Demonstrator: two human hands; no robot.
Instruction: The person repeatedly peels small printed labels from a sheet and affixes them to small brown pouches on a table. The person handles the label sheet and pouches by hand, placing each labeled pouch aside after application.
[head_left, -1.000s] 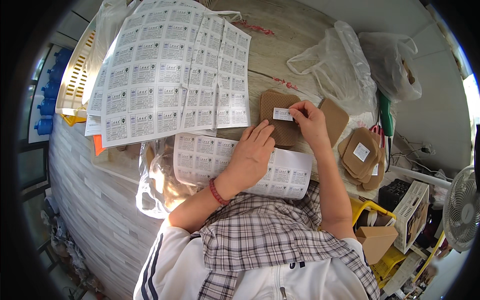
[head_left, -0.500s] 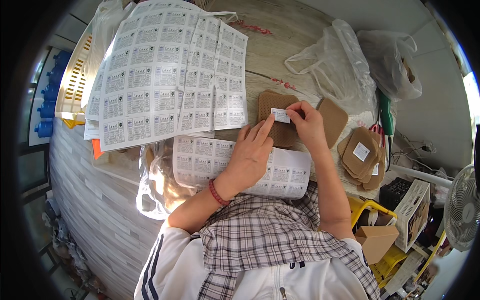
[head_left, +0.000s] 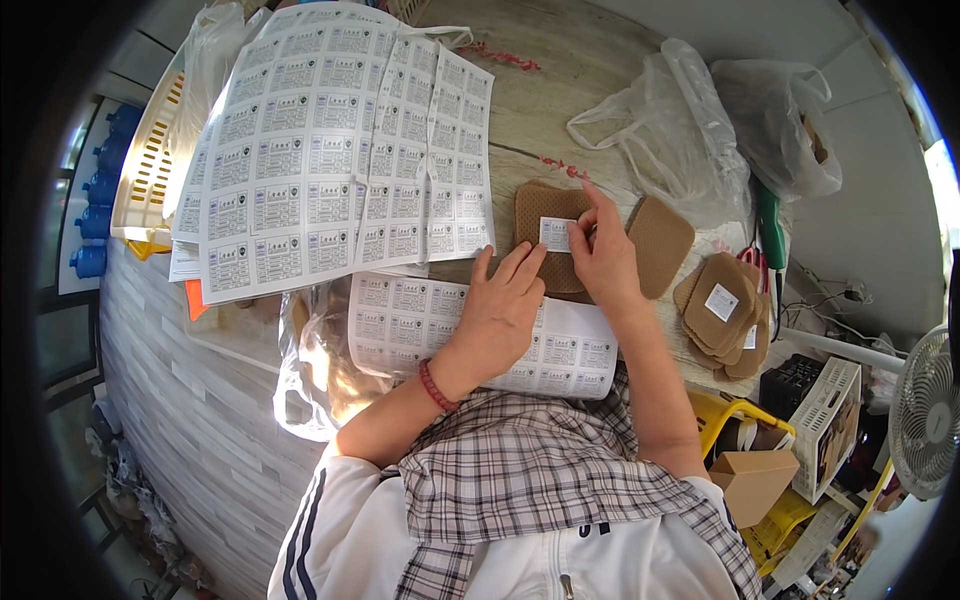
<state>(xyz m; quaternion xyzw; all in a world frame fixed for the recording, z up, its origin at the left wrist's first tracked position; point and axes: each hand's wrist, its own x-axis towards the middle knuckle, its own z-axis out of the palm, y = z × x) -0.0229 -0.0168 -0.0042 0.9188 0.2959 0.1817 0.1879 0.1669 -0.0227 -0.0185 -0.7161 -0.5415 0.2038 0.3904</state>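
A small white printed label point(head_left: 555, 235) lies flat on a brown perforated pad point(head_left: 537, 205). My right hand point(head_left: 608, 262) rests at the label's right edge, thumb against it and index finger stretched away from it, pinching nothing. My left hand point(head_left: 498, 312) has its fingers spread, the fingertips by the pad's lower left edge and the label's left side. Beneath the left hand lies a sheet of labels point(head_left: 575, 350), its upper right part bare of them. Another brown pad point(head_left: 664, 245) sits just right of my right hand.
Large label sheets point(head_left: 310, 150) cover the table's left side. To the right are a stack of brown pads point(head_left: 712, 315), some labelled, red-handled scissors point(head_left: 752, 258) and a green-handled tool point(head_left: 769, 225). Clear plastic bags point(head_left: 680, 130) lie behind. A fan point(head_left: 930, 415) stands far right.
The label, pinched at its right end before, now lies flatter and shows fully on the pad. My right hand has let go and its index finger has straightened; my left fingers have drawn back slightly.
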